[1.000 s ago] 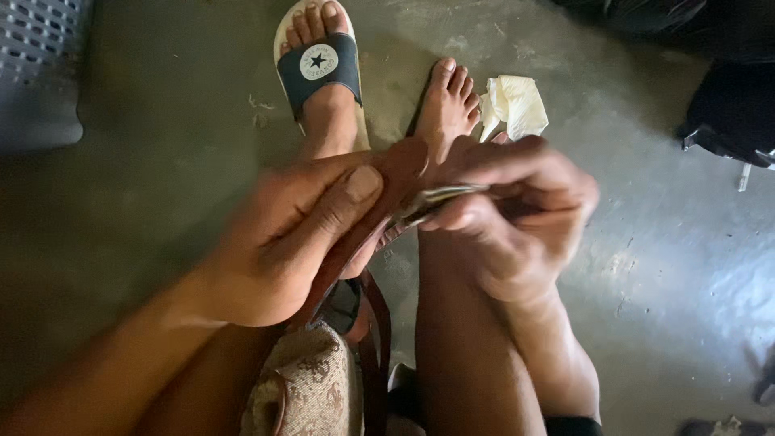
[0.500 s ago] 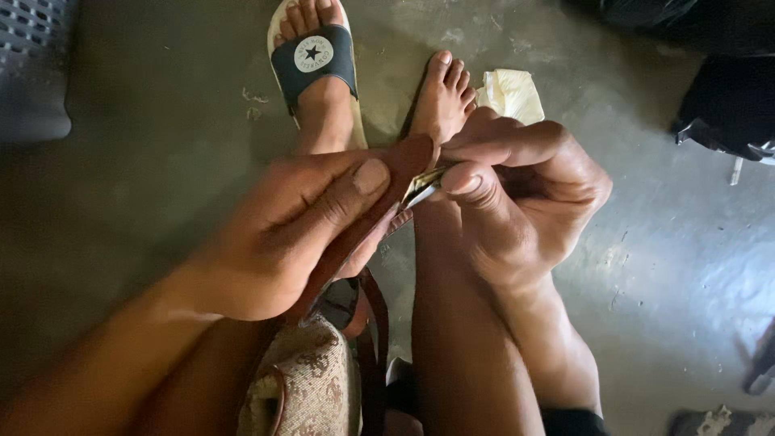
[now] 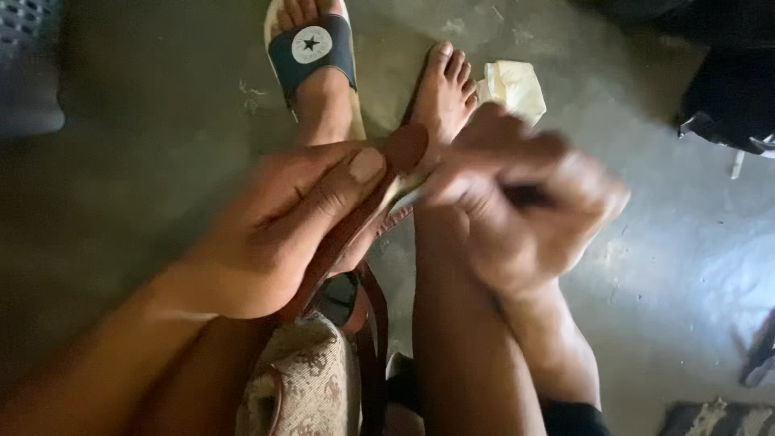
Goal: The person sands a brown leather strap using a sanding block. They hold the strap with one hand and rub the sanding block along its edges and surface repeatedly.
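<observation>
Two hands meet over your lap at the centre of the view. Your left hand (image 3: 282,234) is wrapped around a brown leather strap (image 3: 355,222), thumb pressed flat along it, gripping it firmly; the strap runs from about 7 o'clock up toward 1 o'clock, its rounded end (image 3: 406,147) sticking out past your thumb tip. Your right hand (image 3: 517,210) is blurred, curled tight with its fingers pinched at the strap's upper part, right beside your left thumb; something pale and thin shows between the two hands, but you cannot tell what it is. The strap leads down to a beige patterned bag (image 3: 303,387) at 6 o'clock, resting against your legs.

At 12 o'clock your one foot sits in a dark slide sandal (image 3: 311,48) with a round white badge, and just to its right your other foot (image 3: 444,93) is bare on the grey concrete floor (image 3: 662,266). A crumpled pale cloth (image 3: 517,85) lies touching the bare toes at 1 o'clock. Dark fabric (image 3: 726,89) sits at 2 o'clock.
</observation>
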